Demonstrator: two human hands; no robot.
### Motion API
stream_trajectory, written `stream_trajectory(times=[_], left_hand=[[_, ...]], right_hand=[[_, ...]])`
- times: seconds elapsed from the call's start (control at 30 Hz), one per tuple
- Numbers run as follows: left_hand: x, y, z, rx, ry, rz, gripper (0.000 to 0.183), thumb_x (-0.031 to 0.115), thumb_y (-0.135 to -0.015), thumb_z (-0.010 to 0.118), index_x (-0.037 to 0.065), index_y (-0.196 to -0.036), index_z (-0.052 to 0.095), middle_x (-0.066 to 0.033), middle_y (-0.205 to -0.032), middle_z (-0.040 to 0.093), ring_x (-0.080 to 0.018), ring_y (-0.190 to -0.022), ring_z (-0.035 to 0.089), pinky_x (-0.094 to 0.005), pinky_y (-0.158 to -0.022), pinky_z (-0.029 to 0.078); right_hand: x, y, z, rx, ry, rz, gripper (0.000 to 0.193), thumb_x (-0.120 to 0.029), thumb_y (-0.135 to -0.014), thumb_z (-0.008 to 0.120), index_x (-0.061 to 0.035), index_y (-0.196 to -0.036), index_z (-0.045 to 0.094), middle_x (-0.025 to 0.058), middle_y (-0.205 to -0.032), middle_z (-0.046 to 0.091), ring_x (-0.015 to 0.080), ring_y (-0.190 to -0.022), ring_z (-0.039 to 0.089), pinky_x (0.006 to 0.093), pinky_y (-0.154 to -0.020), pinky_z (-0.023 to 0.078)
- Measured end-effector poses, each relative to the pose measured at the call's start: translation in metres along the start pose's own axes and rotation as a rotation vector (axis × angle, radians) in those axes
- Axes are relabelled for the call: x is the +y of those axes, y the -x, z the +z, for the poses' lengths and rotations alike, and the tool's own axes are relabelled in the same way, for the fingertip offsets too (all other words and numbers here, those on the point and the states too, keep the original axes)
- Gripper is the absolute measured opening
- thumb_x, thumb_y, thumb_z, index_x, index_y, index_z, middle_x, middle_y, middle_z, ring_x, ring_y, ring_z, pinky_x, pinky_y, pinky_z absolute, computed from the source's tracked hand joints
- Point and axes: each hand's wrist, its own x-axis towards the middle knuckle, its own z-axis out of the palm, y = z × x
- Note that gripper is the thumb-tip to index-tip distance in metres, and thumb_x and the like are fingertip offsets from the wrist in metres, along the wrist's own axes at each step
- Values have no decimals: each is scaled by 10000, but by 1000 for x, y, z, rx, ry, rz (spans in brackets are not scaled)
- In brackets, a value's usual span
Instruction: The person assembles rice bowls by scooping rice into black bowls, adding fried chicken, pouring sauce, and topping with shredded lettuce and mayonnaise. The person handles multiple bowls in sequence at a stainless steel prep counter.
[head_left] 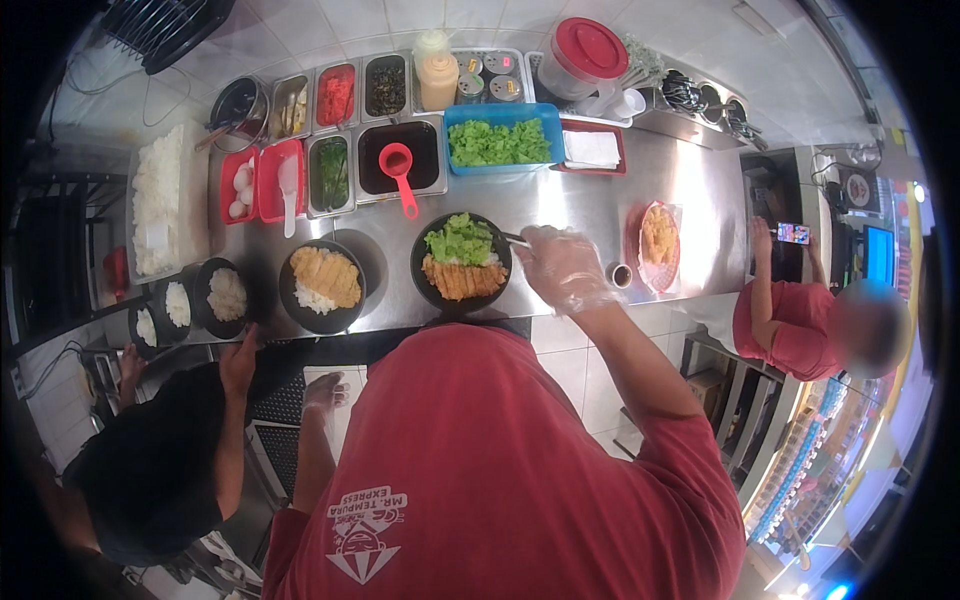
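Whether my left hand (pixel 325 392) grips, I can't tell; my closed right hand (pixel 560 265) holds a tool (pixel 516 240) by the bowl (pixel 497 238).

"Where's the right hand (pixel 560 262)?"

"Over the counter (pixel 700 230), just in from its front edge, back uppermost, fingers bent and bunched leftward. A crinkled clear glove (pixel 590 290) covers it."

"And that arm?"

"The bare right forearm (pixel 635 355) slants up and left across the front edge, elbow out to the right (the red sleeve (pixel 660 470) stops near it)."

"The left hand (pixel 325 392)?"

"Off the counter, short of the front edge. Its fingers look loosely uncurled, though it's small and dim there; the left forearm (pixel 312 450) rises almost straight."
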Motion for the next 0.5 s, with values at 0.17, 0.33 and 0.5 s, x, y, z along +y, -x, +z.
stream_trajectory(times=[0.17,0.33,0.5], left_hand=[[-2,1,6,37,-24,-31,326,286,-977,710,68,-1218,682,-85,-831,681,-132,-581,558,-297,-533,463],[-9,-5,-3,51,17,26,357,284,-959,730,72,-1242,682,-101,-890,708,-146,-587,573,-296,-561,490],[-13,-6,-3,35,34,17,365,285,-957,722,63,-1243,678,-104,-910,708,-154,-624,596,-317,-597,519]], right_hand=[[4,-29,33,-58,45,-20,251,-290,-1008,580,-63,-1016,685,167,-946,731,388,-922,698,499,-851,540],[6,-26,35,-176,36,-8,246,-285,-1008,577,-71,-976,694,161,-940,734,385,-922,702,497,-850,543],[4,-22,21,-104,-42,3,215,-263,-992,609,-71,-972,703,169,-931,729,380,-908,701,496,-832,545]])
